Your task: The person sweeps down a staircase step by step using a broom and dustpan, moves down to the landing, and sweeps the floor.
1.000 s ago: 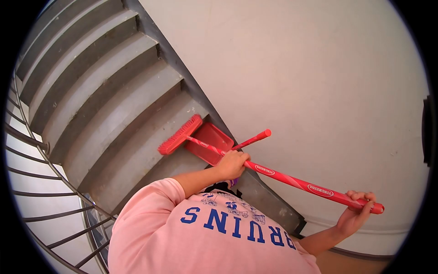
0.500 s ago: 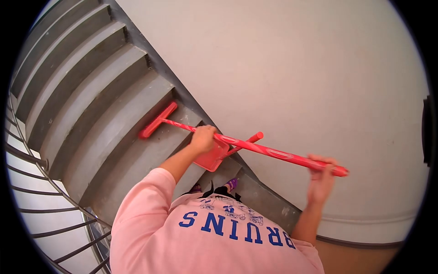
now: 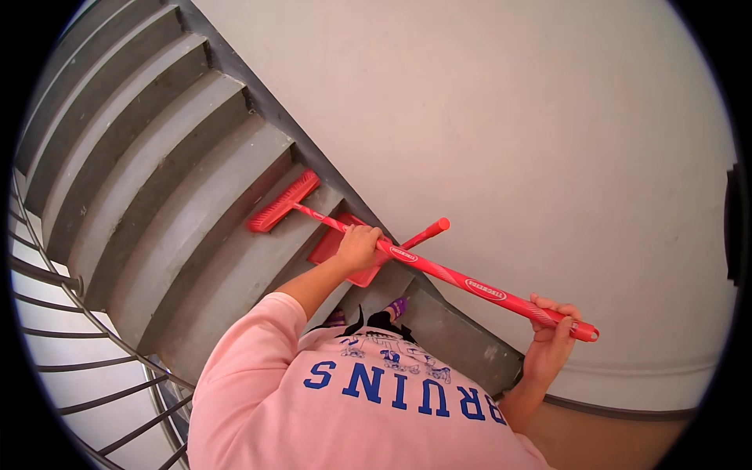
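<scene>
A red broom (image 3: 501, 295) slants across the view, its bristled head (image 3: 283, 202) over a grey step at the upper left. My left hand (image 3: 360, 246) is closed around the shaft partway along, and my right hand (image 3: 551, 335) is closed near its top end at the right. Behind the shaft and my left hand, a red dustpan (image 3: 325, 249) rests on the stairs, partly covered. Its handle (image 3: 428, 233) sticks out to the upper right, and nobody holds it.
Curved grey stairs (image 3: 160, 176) rise to the upper left. A pale wall (image 3: 509, 133) borders them on the right, and a dark metal railing (image 3: 94, 366) runs along the left. My foot in a purple shoe (image 3: 398, 307) stands on a step below the dustpan.
The broom head has shifted slightly right and turned, so its bristles show more. The top end of the shaft and my right hand have come down. More of the dustpan shows on the left.
</scene>
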{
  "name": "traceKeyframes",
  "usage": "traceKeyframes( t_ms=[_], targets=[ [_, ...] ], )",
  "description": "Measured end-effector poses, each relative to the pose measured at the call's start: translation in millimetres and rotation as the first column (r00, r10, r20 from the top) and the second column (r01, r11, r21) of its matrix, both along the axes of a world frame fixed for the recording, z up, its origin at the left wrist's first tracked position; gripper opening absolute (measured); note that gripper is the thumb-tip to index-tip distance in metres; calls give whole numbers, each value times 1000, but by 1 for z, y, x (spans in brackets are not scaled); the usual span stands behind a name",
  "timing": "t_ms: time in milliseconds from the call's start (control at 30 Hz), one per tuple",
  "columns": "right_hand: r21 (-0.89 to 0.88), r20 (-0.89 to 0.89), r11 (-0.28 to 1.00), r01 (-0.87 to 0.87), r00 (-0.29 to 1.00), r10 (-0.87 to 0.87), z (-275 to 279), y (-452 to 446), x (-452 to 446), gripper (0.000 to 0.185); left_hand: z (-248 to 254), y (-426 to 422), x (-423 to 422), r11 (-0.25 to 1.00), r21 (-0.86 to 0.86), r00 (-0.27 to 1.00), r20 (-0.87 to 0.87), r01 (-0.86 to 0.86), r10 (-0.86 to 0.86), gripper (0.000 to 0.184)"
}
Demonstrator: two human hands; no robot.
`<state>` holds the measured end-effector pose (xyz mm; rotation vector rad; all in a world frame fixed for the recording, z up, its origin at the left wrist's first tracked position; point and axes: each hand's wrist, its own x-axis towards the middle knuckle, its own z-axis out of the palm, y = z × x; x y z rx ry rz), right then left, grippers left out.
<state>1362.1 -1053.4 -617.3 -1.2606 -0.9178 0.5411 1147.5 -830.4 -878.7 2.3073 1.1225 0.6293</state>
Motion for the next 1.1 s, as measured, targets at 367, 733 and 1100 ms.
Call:
traceKeyframes(
  t_ms=[367,733,1100],
  targets=[
    [118,213,985,128,965,-151,30,-30,29,26,18,-43,40,992,6,991,15,130,-130,19],
    [261,190,948,181,954,-234,21,-51,64,27,41,-66,57,942,-34,942,43,335,-334,17],
    [54,-109,998,-13,994,19,-41,-10,20,22,7,-15,-12,997,70,984,-178,36,-23,14]
  ],
)
